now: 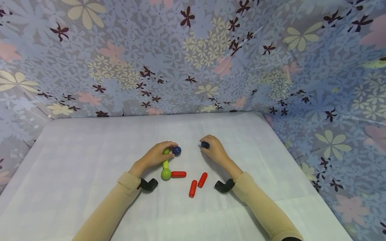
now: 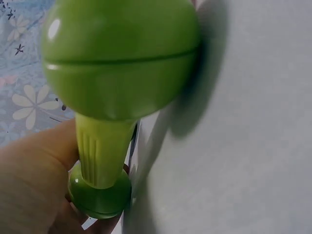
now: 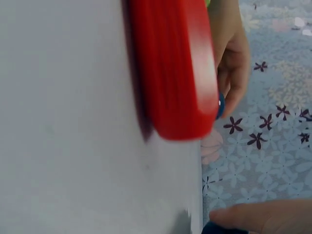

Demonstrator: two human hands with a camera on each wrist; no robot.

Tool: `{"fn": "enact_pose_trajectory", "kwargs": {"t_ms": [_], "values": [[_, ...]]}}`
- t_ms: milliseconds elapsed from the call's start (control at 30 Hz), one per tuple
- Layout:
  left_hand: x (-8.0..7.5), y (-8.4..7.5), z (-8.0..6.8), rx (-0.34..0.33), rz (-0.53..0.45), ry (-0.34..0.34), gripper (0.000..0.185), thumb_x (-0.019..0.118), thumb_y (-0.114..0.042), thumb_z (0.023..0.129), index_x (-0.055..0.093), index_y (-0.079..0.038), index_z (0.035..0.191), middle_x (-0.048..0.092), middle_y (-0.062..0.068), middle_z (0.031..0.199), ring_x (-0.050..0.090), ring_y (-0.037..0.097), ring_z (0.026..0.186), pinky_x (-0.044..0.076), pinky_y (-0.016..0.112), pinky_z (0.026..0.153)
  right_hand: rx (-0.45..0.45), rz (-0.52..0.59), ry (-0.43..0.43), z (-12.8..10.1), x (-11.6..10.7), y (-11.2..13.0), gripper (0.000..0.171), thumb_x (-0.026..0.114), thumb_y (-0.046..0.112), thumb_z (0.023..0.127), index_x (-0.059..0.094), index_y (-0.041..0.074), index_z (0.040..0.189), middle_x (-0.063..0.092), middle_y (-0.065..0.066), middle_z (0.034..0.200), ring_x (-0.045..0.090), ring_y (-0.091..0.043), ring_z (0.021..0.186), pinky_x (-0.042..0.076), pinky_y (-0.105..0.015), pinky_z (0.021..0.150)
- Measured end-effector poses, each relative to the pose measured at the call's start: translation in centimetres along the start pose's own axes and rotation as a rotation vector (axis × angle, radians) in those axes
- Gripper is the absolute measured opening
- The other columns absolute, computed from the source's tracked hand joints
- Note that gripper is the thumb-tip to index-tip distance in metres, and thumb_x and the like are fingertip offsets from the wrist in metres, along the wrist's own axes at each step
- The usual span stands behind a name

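My left hand [image 1: 156, 154] grasps green rod [image 1: 165, 163]; right hand [image 1: 214, 150] seemingly pinches blue ball [image 1: 205, 145], far side of desk [image 1: 90, 150].

A light green rod [image 1: 165, 163] joins two darker green balls [image 1: 166, 174]. Two balls are dark blue [image 1: 176, 150], one further right [image 1: 205, 145]. Three capsule-shaped sticks [image 1: 179, 174] are red. The table [image 1: 90, 160] is white. The backdrop cloth [image 1: 193, 57] is grey-blue with cream, pink and maroon flowers. Both sleeves [image 1: 259, 204] are beige.
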State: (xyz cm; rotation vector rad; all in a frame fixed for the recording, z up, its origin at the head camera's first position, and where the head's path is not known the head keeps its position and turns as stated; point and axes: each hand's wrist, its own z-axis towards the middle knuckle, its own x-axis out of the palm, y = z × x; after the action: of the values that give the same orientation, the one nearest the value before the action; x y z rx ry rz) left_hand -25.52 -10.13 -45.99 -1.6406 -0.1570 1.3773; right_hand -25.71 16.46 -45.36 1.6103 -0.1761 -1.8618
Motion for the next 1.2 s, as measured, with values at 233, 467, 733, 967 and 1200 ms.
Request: {"fn": "enact_pose_trajectory", "kwargs": {"t_ms": [233, 467, 733, 967, 1200], "values": [[0.0, 0.1, -0.2, 0.0, -0.013, -0.008, 0.041, 0.062, -0.017, 0.084, 0.051, -0.014, 0.123, 0.057, 0.004, 0.12, 0.052, 0.021, 0.112, 0.038, 0.041, 0.101, -0.091, 0.164, 0.011, -1.8, 0.4, 1.1, 0.031, 0.071, 0.008, 0.074, 0.064, 0.003, 0.103, 0.064, -0.007, 0.102, 0.059, -0.02, 0.099, 0.05, -0.034, 0.084], [0.0, 0.4, -0.4, -0.005, 0.029, -0.04, 0.043, 0.062, -0.02, 0.084, 0.05, -0.014, 0.125, 0.058, 0.007, 0.116, 0.053, 0.022, 0.11, 0.04, 0.042, 0.099, -0.148, 0.251, 0.064, -3.4, 0.9, 2.7, 0.03, 0.072, 0.008, 0.073, 0.064, 0.004, 0.102, 0.065, -0.004, 0.1, 0.059, -0.015, 0.093, 0.051, -0.028, 0.08], [0.0, 0.7, -1.0, -0.005, 0.163, -0.106, 0.043, 0.062, -0.028, 0.084, 0.052, -0.015, 0.123, 0.059, 0.007, 0.114, 0.052, 0.024, 0.11, 0.041, 0.043, 0.097, -0.198, 0.335, 0.202, -4.4, 1.4, 4.0, 0.031, 0.07, 0.013, 0.076, 0.063, 0.007, 0.106, 0.064, -0.004, 0.104, 0.058, -0.016, 0.094, 0.049, -0.027, 0.083], [-0.1, 0.5, -1.0, 0.008, 0.226, -0.148, 0.04, 0.062, -0.029, 0.084, 0.053, -0.017, 0.121, 0.055, 0.005, 0.118, 0.05, 0.024, 0.111, 0.041, 0.042, 0.096, -0.183, 0.339, 0.212, -4.6, 1.6, 4.2, 0.031, 0.07, 0.01, 0.075, 0.063, 0.006, 0.105, 0.064, -0.003, 0.103, 0.058, -0.013, 0.094, 0.049, -0.025, 0.082], [-0.1, -1.4, -1.6, 0.091, 0.266, -0.208, 0.019, 0.063, -0.024, 0.084, 0.063, -0.016, 0.101, 0.058, 0.002, 0.109, 0.052, 0.021, 0.105, 0.043, 0.04, 0.093, -0.178, 0.361, 0.225, -4.7, 1.8, 3.9, 0.03, 0.069, 0.012, 0.076, 0.063, 0.007, 0.105, 0.064, -0.004, 0.103, 0.058, -0.015, 0.094, 0.049, -0.025, 0.082]]}}
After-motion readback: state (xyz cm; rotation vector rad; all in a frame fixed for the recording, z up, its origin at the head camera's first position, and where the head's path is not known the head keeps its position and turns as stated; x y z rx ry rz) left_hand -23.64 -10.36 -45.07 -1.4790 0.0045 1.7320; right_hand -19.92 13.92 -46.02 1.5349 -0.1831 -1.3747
